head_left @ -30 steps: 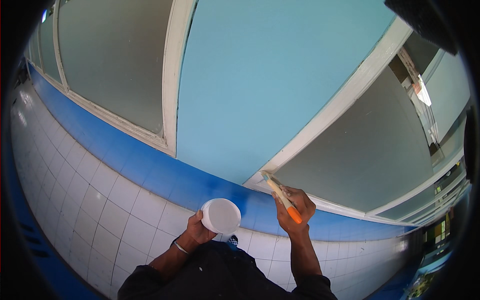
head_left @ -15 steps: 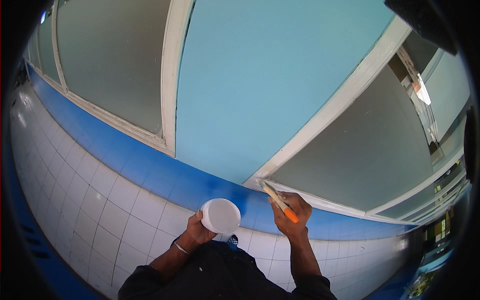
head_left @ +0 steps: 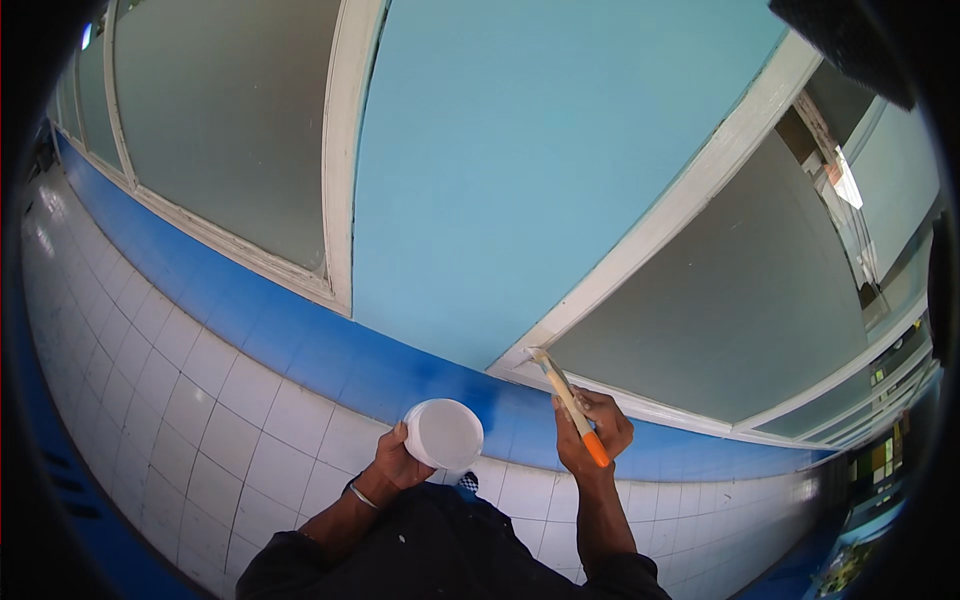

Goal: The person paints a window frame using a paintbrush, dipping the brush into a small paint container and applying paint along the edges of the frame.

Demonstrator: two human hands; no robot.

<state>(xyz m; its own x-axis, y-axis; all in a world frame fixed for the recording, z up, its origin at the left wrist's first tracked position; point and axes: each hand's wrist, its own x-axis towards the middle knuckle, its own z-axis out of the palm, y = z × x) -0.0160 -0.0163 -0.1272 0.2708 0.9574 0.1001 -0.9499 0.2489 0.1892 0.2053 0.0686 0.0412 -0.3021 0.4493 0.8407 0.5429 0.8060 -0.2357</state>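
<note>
A white tub of whitish paint is gripped at its left side by my left hand, its mouth facing up. In my right hand, fingers closed round the handle, is a paintbrush with a pale handle and an orange end. The bristles touch the white window frame at its lower left corner, close to the grey pane. The frame's paint looks worn and patchy along the upright. Left of that upright lies a light blue wall panel.
A darker blue band runs along the wall below the frames, above white tiles. Another white-framed window stands on the left. Far right, more windows and some greenery show. A dark object juts in at the upper right.
My right hand has shifted slightly right, and the brush tip has moved up and right along the frame's corner. The tub in my left hand is nearly still.
</note>
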